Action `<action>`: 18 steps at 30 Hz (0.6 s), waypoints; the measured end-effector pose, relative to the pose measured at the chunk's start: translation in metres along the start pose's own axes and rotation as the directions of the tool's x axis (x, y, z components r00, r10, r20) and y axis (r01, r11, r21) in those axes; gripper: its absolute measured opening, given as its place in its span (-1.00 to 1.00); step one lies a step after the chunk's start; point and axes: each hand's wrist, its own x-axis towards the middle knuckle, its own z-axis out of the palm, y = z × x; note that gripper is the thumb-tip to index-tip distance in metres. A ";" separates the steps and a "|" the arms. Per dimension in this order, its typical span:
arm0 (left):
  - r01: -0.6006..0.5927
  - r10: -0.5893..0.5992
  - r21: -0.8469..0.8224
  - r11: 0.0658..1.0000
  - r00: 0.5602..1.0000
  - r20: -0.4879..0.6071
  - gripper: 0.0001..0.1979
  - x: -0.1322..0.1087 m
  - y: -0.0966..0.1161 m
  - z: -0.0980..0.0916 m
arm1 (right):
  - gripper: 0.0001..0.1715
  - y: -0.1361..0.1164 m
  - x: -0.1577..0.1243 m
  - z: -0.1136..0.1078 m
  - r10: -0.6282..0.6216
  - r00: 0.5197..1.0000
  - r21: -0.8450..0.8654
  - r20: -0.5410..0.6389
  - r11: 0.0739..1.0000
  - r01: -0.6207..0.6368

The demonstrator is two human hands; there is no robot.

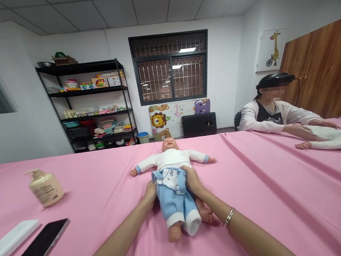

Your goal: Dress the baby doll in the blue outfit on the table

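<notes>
A baby doll (171,158) in a white top with blue cuffs lies on its back, head away from me, arms spread. Pale blue overalls (173,198) with a white printed bib lie over its lower body. One doll foot (175,232) pokes out of the left trouser leg; the right trouser leg hangs hollow, and the other bare foot (207,215) lies outside it. My left hand (151,192) is closed on the overalls' left edge at the waist. On the opposite edge, my right hand (192,179) grips the cloth near a strap. Some fingertips are hidden.
A pink cloth (103,182) covers the table. At left stand a pump bottle (46,188), a phone (34,251) and a white flat case (12,242). Across at right, a person (273,112) touches another doll (334,136). Behind are shelves (90,91).
</notes>
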 end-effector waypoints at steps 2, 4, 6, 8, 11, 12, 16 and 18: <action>-0.029 0.029 0.056 0.998 0.999 -0.016 -0.69 0.005 -0.002 -0.006 | -0.70 0.002 -0.001 0.000 0.020 0.999 0.030 -0.038 0.999 -0.019; -0.097 0.103 0.112 0.989 0.994 -0.044 -0.76 0.010 -0.003 -0.016 | -0.64 0.002 -0.001 -0.002 0.062 0.997 0.069 -0.035 0.996 -0.059; -0.191 0.215 0.218 0.957 0.972 -0.091 -0.80 0.016 -0.002 -0.028 | -0.57 0.001 0.001 -0.006 0.126 0.992 0.117 -0.007 0.985 -0.124; -0.180 0.244 0.321 0.930 0.955 -0.170 -0.69 0.021 0.003 -0.040 | -0.65 -0.001 0.007 -0.012 0.178 0.984 0.121 0.029 0.976 -0.180; -0.092 0.188 0.358 0.929 0.952 -0.242 -0.46 0.017 0.020 -0.047 | -0.76 -0.012 0.016 -0.025 0.215 0.974 0.080 0.077 0.972 -0.221; -0.138 0.226 0.377 0.916 0.953 -0.199 -0.40 0.012 0.030 -0.044 | -0.72 -0.018 0.019 -0.030 0.219 0.970 0.087 0.103 0.970 -0.228; -0.581 0.513 0.537 0.611 0.808 0.290 -0.18 -0.026 0.072 -0.011 | -0.61 -0.058 0.016 -0.049 0.184 0.936 0.142 0.302 0.962 -0.235; -0.700 0.577 0.621 0.352 0.685 0.444 -0.05 -0.046 0.088 0.008 | -0.59 -0.079 0.011 -0.061 0.081 0.850 0.158 0.520 0.969 -0.189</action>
